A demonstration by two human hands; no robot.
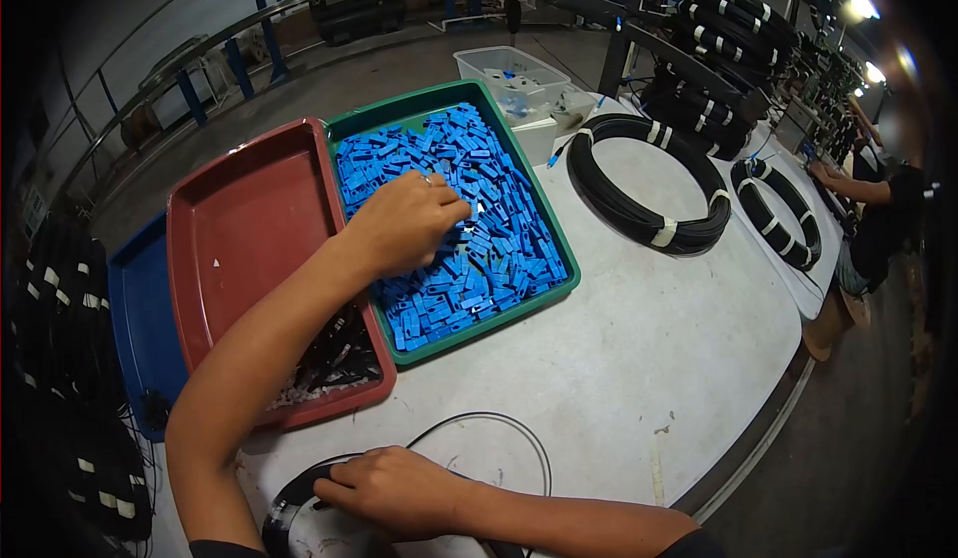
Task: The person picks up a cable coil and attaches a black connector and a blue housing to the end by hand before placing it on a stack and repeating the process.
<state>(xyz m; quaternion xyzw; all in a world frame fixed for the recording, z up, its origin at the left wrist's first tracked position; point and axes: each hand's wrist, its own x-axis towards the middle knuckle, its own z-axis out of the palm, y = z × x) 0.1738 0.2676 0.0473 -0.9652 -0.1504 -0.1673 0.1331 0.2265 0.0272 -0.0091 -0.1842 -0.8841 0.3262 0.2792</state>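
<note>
My left hand (pixel 407 221) is over the green tray (pixel 487 313), its fingers curled down and drawn together among many small blue plastic connector pieces (pixel 449 298). The hand itself hides the fingertips and anything between them. At the table's near edge, my right hand (pixel 391 488) is closed around a coil of black cable (pixel 284 503). One loose loop of that cable (pixel 539 448) arcs out onto the white tabletop. Part of the coil is under the hand and beyond the bottom of the picture.
Left of the green tray are a red tray (pixel 249 199) with black scraps (pixel 344 353) and a blue tray (pixel 140 279). Taped black cable coils (pixel 649 229) (pixel 773 214) lie on the right. Clear plastic bins (pixel 509 74) stand behind. A person (pixel 878 194) works at far right.
</note>
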